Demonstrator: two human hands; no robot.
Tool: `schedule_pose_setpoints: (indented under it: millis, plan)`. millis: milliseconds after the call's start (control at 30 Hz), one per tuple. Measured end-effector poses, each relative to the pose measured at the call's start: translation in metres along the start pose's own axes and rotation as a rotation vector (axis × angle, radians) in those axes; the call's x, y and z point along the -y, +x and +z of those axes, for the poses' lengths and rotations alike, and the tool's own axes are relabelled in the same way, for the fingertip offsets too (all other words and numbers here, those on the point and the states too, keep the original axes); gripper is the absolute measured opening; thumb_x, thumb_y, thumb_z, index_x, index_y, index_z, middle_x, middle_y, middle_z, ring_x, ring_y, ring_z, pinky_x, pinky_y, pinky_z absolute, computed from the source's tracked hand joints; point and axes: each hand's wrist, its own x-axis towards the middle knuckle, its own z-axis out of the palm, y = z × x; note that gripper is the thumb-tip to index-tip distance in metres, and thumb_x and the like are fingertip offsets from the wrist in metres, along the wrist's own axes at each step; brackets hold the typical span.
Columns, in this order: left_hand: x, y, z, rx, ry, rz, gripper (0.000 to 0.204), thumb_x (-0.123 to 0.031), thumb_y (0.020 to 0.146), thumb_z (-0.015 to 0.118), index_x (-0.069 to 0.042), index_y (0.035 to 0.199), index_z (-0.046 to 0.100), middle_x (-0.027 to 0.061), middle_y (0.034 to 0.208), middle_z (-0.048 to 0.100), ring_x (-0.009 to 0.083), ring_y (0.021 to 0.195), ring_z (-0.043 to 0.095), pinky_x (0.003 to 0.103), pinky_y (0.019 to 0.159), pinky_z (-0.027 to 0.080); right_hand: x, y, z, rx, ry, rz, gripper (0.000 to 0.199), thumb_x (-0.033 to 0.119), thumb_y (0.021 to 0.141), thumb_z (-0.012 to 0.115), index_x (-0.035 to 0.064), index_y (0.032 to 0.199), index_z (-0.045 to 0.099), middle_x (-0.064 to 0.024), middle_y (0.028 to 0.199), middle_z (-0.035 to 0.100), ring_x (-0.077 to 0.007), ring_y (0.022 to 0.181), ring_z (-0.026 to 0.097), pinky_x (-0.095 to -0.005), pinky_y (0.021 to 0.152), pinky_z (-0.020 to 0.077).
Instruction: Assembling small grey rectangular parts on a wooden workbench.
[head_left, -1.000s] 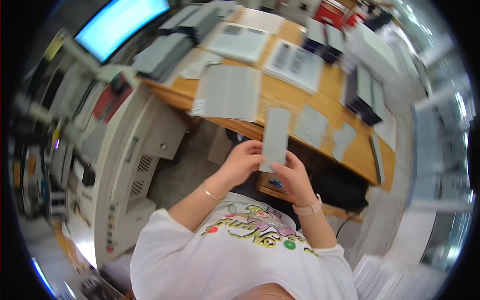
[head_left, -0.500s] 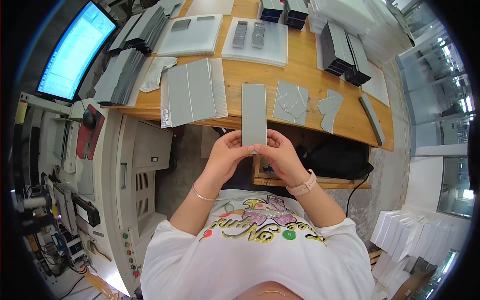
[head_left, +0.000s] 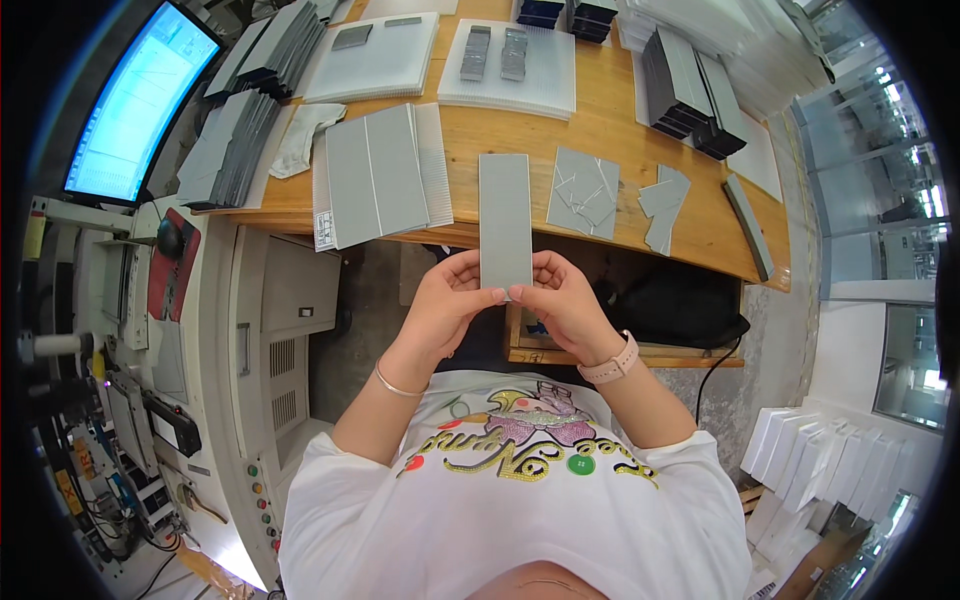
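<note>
A flat grey rectangular strip [head_left: 505, 215] stands lengthwise in front of me, its far end reaching over the table edge. My left hand [head_left: 452, 292] grips its near left corner, thumb on the face and fingers behind. My right hand [head_left: 556, 298] holds the near right corner the same way, and the two thumb tips almost meet. Left of the strip lie larger grey panels [head_left: 375, 175] on a translucent ribbed sheet [head_left: 434, 165]. To its right are a grey square of cut pieces [head_left: 583, 193] and a few angular grey pieces [head_left: 665, 208].
Stacks of grey strips stand at the table's left [head_left: 232, 150] and back right [head_left: 678, 90]. Small grey pieces [head_left: 475, 55] rest on a white ribbed board [head_left: 550, 95]. A long bar [head_left: 748, 228] lies near the right edge. A monitor [head_left: 140, 105] and machine cabinet [head_left: 300, 285] are left.
The view has shifted slightly, so the table and its things sit a little higher in the picture. Both hands keep the same hold on the grey strip.
</note>
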Motion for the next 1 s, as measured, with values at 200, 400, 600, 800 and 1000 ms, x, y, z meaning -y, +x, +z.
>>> schedule_pose_setpoints:
  millis: [200, 400, 600, 800, 1000]
  plan:
    - [-0.003, 0.001, -0.002, 0.034, -0.118, -0.083, 0.042, 0.007, 0.070, 0.061, 0.004, 0.110, 0.047, 0.0111, 0.098, 0.057, 0.0170, 0.088, 0.058, 0.028, 0.077, 0.050, -0.001, 0.003, -0.004, 0.039, 0.111, 0.051, 0.030, -0.004, 0.073, 0.061, 0.0001, 0.099, 0.047, -0.0085, 0.094, 0.056, -0.0149, 0.087, 0.057, -0.0272, 0.077, 0.0478]
    - [-0.009, 0.003, 0.001, 0.032, -0.155, -0.065, 0.041, 0.007, 0.070, 0.061, 0.003, 0.109, 0.048, 0.0101, 0.095, 0.058, 0.0166, 0.085, 0.058, 0.029, 0.075, 0.051, 0.003, 0.003, -0.005, 0.072, 0.208, 0.060, 0.030, -0.004, 0.074, 0.060, 0.0016, 0.099, 0.046, -0.0071, 0.095, 0.056, -0.0145, 0.087, 0.056, -0.0278, 0.078, 0.0475]
    - [-0.009, 0.003, 0.000, -0.011, -0.086, -0.024, 0.042, 0.008, 0.069, 0.061, 0.003, 0.108, 0.048, 0.0101, 0.095, 0.058, 0.0166, 0.082, 0.059, 0.029, 0.072, 0.052, 0.006, 0.004, -0.004, 0.020, 0.152, 0.024, 0.031, -0.004, 0.074, 0.060, 0.0013, 0.101, 0.046, -0.0076, 0.095, 0.056, -0.0143, 0.086, 0.056, -0.0276, 0.077, 0.0467]
    - [-0.010, -0.001, -0.003, -0.029, -0.029, 0.002, 0.044, 0.009, 0.069, 0.062, 0.006, 0.110, 0.047, 0.0109, 0.098, 0.056, 0.0163, 0.085, 0.058, 0.028, 0.072, 0.051, 0.007, 0.006, -0.001, -0.023, 0.123, 0.012, 0.032, -0.002, 0.075, 0.060, 0.0008, 0.103, 0.045, -0.0066, 0.095, 0.056, -0.0131, 0.084, 0.056, -0.0255, 0.074, 0.0452]
    - [-0.014, -0.003, -0.003, -0.041, -0.048, 0.008, 0.044, 0.011, 0.068, 0.061, 0.006, 0.110, 0.048, 0.0104, 0.096, 0.057, 0.0159, 0.086, 0.057, 0.028, 0.073, 0.050, 0.005, 0.011, 0.001, -0.069, 0.148, 0.022, 0.040, 0.004, 0.076, 0.061, -0.0014, 0.113, 0.043, -0.0073, 0.099, 0.056, -0.0116, 0.083, 0.054, -0.0238, 0.071, 0.0431]
